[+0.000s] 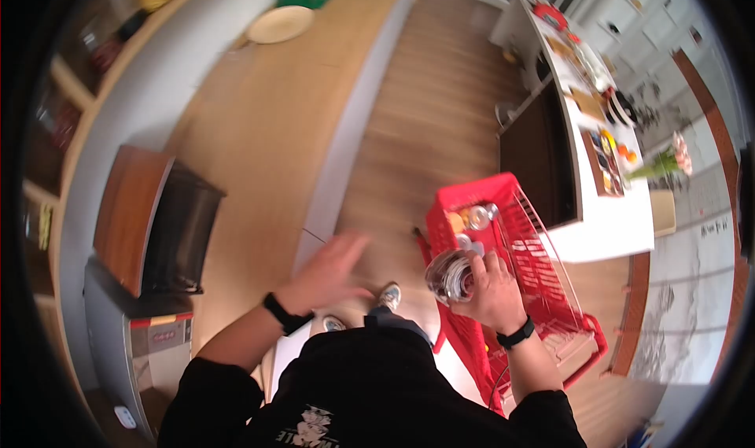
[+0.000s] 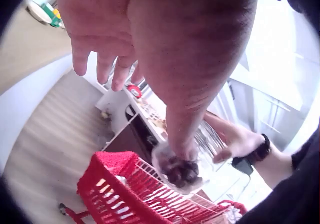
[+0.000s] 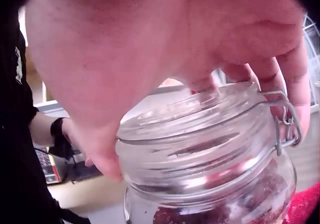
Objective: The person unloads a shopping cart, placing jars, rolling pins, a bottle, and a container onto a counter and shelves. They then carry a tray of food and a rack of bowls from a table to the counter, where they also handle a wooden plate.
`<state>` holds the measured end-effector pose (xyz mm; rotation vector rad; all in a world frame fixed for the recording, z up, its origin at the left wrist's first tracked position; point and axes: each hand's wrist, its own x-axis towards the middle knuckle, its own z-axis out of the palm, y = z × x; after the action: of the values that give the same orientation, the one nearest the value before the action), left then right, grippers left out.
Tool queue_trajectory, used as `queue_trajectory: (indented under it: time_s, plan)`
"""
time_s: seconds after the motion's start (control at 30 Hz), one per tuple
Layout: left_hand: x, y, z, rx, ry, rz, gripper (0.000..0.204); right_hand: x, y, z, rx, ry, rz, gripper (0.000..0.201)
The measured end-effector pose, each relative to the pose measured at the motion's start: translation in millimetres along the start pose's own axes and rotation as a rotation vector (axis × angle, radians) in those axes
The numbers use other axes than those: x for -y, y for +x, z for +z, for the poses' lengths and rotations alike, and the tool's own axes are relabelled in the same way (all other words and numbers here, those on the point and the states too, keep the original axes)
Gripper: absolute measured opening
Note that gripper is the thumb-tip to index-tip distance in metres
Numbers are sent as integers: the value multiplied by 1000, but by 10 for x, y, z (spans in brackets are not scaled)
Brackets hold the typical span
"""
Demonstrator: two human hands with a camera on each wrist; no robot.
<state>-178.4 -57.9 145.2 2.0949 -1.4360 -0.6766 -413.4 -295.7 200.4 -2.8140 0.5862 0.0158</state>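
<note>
My right hand (image 1: 495,297) grips a clear glass clip-top jar (image 1: 447,278) by its lid end, above the near side of the red shopping cart (image 1: 476,187). In the right wrist view the thumb and fingers span the glass lid, beside its wire clasp (image 3: 287,116). Dark red, dried-looking pieces (image 3: 250,204) show through the glass. Nothing is in my left hand (image 1: 326,275), whose fingers are straight and spread near the counter's edge. In the left wrist view its palm (image 2: 150,34) hides part of the scene, and the jar shows behind the thumb.
Several jars (image 1: 477,217) lie in the cart. On the left runs a wooden counter (image 1: 267,117) with a round board (image 1: 280,25) and a brown-and-black box-like unit (image 1: 134,212). A white island (image 1: 605,239) stands right, carrying a tray (image 1: 602,162) and flowers (image 1: 678,158).
</note>
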Motion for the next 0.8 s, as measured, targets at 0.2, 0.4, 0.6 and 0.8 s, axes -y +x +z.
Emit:
queue_trajectory:
  time_s: [0.2,0.4,0.6,0.8]
  plan:
    - [-430,-690,-189,-326,-5,260,115,1475,219,-554,-39,51,-349,91]
    - [-215,-1489,-237,-843,-344,198,116,2601,307,-882,-68,34,-599,97]
    - [-479,-2199,-646,-1137,12,-4,114,3443,288,-914,-75,43,-767,97]
    - [-482,-2920,-1024,-1255,116,-118,118,4031,210,-864,-69,216,-901,104]
